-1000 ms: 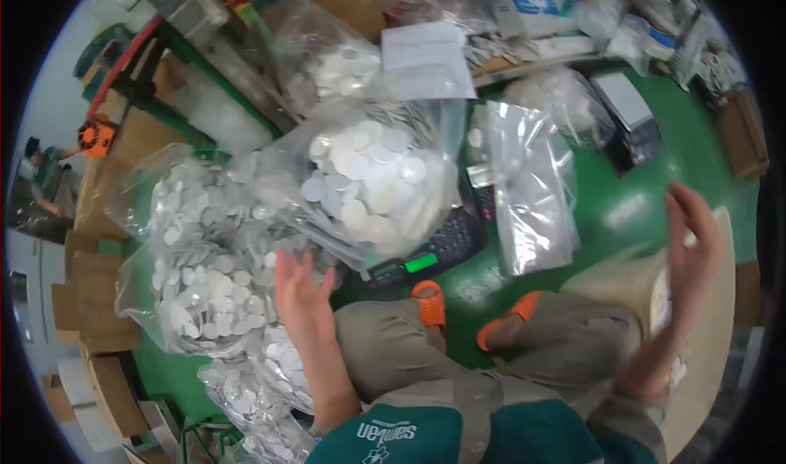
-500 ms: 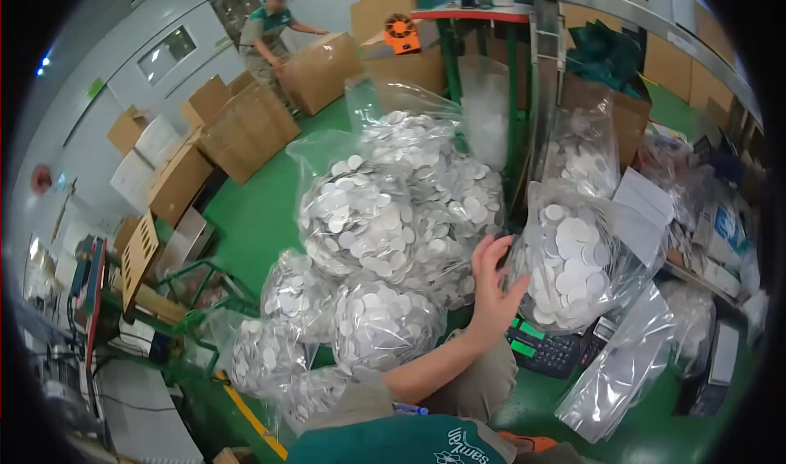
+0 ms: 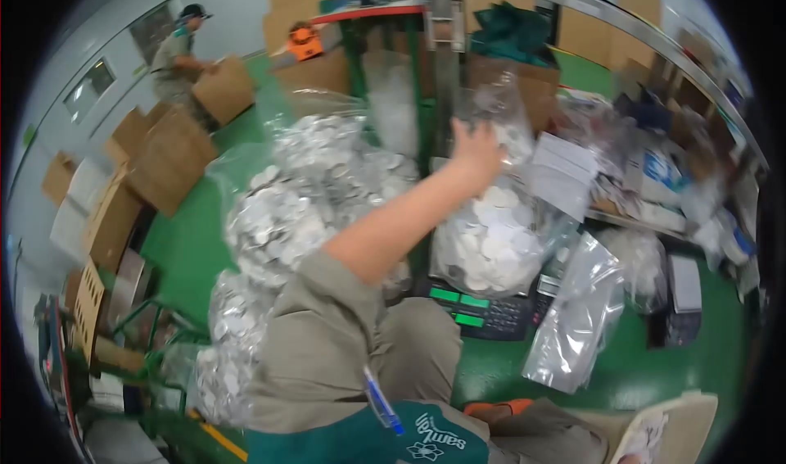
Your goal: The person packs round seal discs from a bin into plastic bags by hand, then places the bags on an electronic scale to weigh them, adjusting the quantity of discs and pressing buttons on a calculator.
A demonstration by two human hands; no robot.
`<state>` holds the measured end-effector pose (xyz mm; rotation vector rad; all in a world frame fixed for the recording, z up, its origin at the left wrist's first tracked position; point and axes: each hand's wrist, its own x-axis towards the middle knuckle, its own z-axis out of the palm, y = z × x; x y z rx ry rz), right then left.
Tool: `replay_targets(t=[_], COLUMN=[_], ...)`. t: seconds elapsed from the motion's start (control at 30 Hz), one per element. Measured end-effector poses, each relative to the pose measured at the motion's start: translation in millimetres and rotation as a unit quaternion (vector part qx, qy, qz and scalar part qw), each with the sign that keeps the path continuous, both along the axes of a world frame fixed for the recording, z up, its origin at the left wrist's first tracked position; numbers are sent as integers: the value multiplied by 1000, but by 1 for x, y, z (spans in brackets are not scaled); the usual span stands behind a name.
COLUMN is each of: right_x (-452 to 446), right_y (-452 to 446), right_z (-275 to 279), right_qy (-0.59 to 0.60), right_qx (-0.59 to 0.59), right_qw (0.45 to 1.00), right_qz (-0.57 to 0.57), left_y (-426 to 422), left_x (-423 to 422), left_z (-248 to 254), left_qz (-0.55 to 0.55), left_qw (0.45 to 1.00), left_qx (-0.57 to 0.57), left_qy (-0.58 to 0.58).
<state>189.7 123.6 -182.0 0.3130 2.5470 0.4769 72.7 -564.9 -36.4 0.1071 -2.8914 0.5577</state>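
While the left arm (image 3: pixel 397 222) extends forward, left hand (image 3: pixel 477 156) partly curled by clear bag (image 3: pixel 513 130), grip unclear.

Far off to the upper left of the left hand (image 3: pixel 479 157), a co-worker (image 3: pixel 176 64) in a dark cap has a hand at a cardboard carton (image 3: pixel 225 91). Nearer on that side, brown cartons (image 3: pixel 170 159) with raised flaps stand on the green floor (image 3: pixel 176 247), before a pale wall (image 3: pixel 61 42) with a small window (image 3: pixel 90 89). An orange fan (image 3: pixel 304 41) sits up and left of the hand, beside a red-edged stand (image 3: pixel 368 11). Beyond the hand, dark green cloth (image 3: pixel 512 34) lies heaped on a box (image 3: pixel 536 95).
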Motion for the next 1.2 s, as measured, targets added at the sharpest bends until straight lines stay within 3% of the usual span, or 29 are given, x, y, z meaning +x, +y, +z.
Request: replay_targets(t=[0.03,0.07,0.1,0.13,0.17,0.2,0.23,0.27,0.33,0.4,0.47,0.53,0.57,0.6,0.63,0.67,0.7,0.73,0.77,0.8,0.87,0.9,0.93,1.0,1.07,1.13,1.17,1.2], right_x=[-7,-5,-38,-43,-55,-59,-57,-68,-78,-101,-138,-159,-160,-187,-195,-211,-240,-246,-307,-309,-308,-306,-286,-255,-174,-151,-133,-112], right_y=[-59,-82,-5,-69,-113,-172,-232,-265,-353,-423,-472,-500,-510,-510,-512,-512,-502,-501,-479,-480,-484,-488,-500,-519,-541,-556,-564,-572], right_z=[73,112,86,137,167,192,217,215,224,205,170,149,153,136,138,136,116,114,61,54,56,60,82,115,184,232,252,270], right_qy=[206,400,481,483,460,478,438,403,388,276,250,297,325,430,443,410,402,307,345,345,261,199,167,144,130,103,22,-59], right_qx=[-37,-64,-305,-356,-498,-530,-578,-639,-610,-696,-611,-482,-411,-363,-318,-285,-314,-279,-214,-217,-551,-689,-731,-793,-795,-826,-881,-922], right_qw=[976,904,814,792,724,695,675,628,609,582,605,659,718,632,665,724,711,820,779,769,709,646,640,560,565,517,446,366], right_qz=[64,135,118,115,124,82,133,185,325,317,445,494,459,533,510,475,484,394,478,492,353,261,165,191,178,200,157,111], left_y=[-5,-12,-16,-20,-27,-33,-37,-42,-54,-59,-41,-16,-9,-5,1,6,4,-3,-7,-14,-24,-31,-41,-46,-54,-70,-83,-90], left_x=[-7,-13,-21,-32,-43,-51,-51,-55,-55,-39,-7,28,41,50,53,67,72,64,57,44,63,66,79,109,139,177,198,219], left_z=[-5,-10,-11,-13,-15,-14,-9,-9,-8,-4,6,8,1,-11,-19,-17,-25,-51,-73,-102,-88,-88,-77,-53,-15,26,46,74], left_qz=[-7,-37,-33,-27,-25,-20,0,54,143,146,154,151,151,154,214,205,171,134,85,25,6,-32,-9,-43,-64,-122,-149,-178], left_qw=[999,997,995,992,994,995,996,990,940,908,898,894,889,889,895,886,874,875,828,741,481,448,406,349,286,191,216,180], left_qx=[-40,-72,-93,-117,-104,-91,-36,61,271,360,378,388,392,387,356,394,435,443,511,587,809,784,797,817,817,796,764,724], left_qy=[0,6,-21,-48,-15,21,86,111,149,157,165,167,183,189,162,132,129,140,216,325,337,429,447,457,497,561,589,641])
